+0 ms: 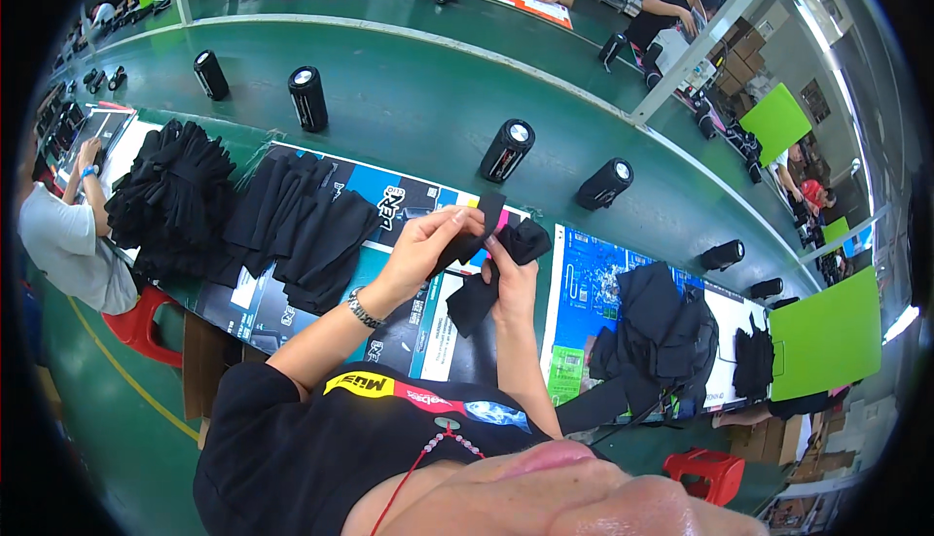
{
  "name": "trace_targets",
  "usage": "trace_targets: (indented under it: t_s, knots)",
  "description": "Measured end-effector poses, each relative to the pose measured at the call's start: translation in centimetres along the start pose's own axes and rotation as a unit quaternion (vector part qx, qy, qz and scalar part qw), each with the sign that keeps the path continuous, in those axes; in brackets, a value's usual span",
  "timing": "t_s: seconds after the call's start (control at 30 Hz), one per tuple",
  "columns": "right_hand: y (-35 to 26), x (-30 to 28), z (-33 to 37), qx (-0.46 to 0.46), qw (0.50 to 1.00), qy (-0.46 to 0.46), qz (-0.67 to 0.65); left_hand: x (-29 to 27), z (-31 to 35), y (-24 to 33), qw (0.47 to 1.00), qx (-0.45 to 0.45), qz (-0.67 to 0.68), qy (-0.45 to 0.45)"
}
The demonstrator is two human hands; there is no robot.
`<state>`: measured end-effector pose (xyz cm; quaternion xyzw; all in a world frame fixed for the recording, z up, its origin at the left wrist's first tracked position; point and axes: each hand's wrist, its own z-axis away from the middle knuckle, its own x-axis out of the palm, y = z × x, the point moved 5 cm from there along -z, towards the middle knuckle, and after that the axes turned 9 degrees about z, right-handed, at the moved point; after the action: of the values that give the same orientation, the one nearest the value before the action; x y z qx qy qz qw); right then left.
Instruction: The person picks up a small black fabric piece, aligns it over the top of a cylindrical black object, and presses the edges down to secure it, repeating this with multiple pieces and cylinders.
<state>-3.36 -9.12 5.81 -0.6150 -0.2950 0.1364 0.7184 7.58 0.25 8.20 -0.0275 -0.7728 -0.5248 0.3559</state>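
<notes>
Over the table in front of me, both my hands are on a piece of black fabric [471, 304]. My left hand [433, 240], with a metal-banded watch on its wrist, pinches a narrow end of it between thumb and fingers. Close beside it, my right hand [515, 288] is closed around the bunched part, and some cloth hangs below the fingers. Left of my hands lie overlapping flat black fabric pieces [326, 249], with a bushy pile of black fabric [173, 186] further left. To the right, a loose heap of black fabric [666, 327] rests on the blue printed sheet [584, 278].
Several black cylindrical speakers stand along the green surface beyond, such as a speaker [507, 150] straight ahead and another speaker [605, 184] to its right. A green panel [825, 320] rises at the right. A co-worker [73, 239] sits at the left by a red stool [146, 327].
</notes>
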Motion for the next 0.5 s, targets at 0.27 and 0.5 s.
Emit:
trace_targets:
  t_s: [0.27, 0.5]
  knots:
    - [-0.5, 0.1, 0.2, -0.036, 0.999, -0.032, 0.024, -1.4, -0.1, -1.2, 0.998, 0.002, -0.067, -0.004]
    - [-1.5, -0.6, -0.5, -0.048, 0.989, -0.139, 0.02, -3.2, -1.3, -1.6, 0.997, -0.027, -0.013, 0.07]
